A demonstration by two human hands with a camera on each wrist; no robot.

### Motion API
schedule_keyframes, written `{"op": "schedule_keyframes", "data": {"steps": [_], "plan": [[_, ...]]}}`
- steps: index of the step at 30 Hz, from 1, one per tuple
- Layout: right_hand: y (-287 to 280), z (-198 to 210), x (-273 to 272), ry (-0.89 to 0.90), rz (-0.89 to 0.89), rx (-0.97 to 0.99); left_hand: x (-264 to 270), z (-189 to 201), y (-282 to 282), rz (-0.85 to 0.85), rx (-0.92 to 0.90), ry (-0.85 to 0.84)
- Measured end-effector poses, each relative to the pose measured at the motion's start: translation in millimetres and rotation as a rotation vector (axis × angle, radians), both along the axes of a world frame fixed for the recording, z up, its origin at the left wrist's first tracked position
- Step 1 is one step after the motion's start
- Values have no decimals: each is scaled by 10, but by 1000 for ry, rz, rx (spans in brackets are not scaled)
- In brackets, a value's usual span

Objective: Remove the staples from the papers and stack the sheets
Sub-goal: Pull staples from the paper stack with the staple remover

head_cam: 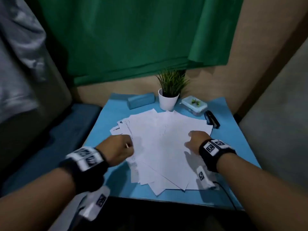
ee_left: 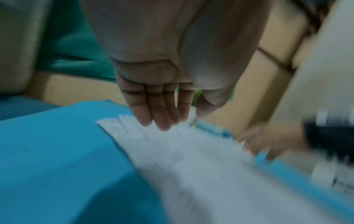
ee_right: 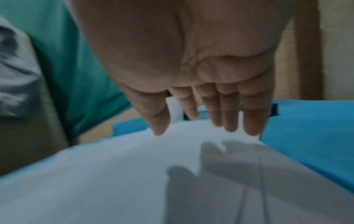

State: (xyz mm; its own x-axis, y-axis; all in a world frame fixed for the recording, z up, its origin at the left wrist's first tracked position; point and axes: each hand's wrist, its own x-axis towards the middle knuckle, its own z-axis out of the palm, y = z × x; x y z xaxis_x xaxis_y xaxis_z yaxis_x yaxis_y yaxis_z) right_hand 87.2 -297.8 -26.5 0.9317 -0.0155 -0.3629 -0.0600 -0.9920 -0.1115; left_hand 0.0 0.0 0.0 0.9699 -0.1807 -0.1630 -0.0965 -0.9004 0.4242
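Note:
Several white sheets (head_cam: pixel 163 150) lie fanned in a loose pile on the blue table (head_cam: pixel 233 140). My left hand (head_cam: pixel 128 145) is at the pile's left edge; in the left wrist view its fingers (ee_left: pixel 162 119) are straight and together, tips down at the edge of the blurred sheets (ee_left: pixel 191 159). My right hand (head_cam: pixel 191 139) is over the right part of the pile. In the right wrist view its fingers (ee_right: pixel 229 121) are straight and slightly spread just above the top sheet (ee_right: pixel 134 174), casting shadows on it. Neither hand holds anything. No staple can be made out.
Along the table's far edge stand a blue box (head_cam: pixel 141 100), a white pot with a green plant (head_cam: pixel 168 101) and a clear lidded container (head_cam: pixel 194 105). A black stapler-like tool (head_cam: pixel 212 121) lies at the right. A black cable (head_cam: pixel 225 190) runs off the front right corner.

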Motion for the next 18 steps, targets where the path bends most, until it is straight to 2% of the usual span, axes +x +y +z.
{"op": "schedule_keyframes", "data": {"steps": [4,7,11,14,18], "plan": [[-66,-163,-28,101,-162,-50,86,-508,-355,-97,245,207],[-193,-304,-56,132,-103,-133,-58,-588,-165,-182,303,167],[-356,-353,-31,145,-22,-118,-308,-436,273,-227,456,181],[-409,-355,4,161,14,-128,-339,-151,486,-150,551,158],[-403,-304,55,161,64,-153,-98,400,109,-138,594,150]]}}
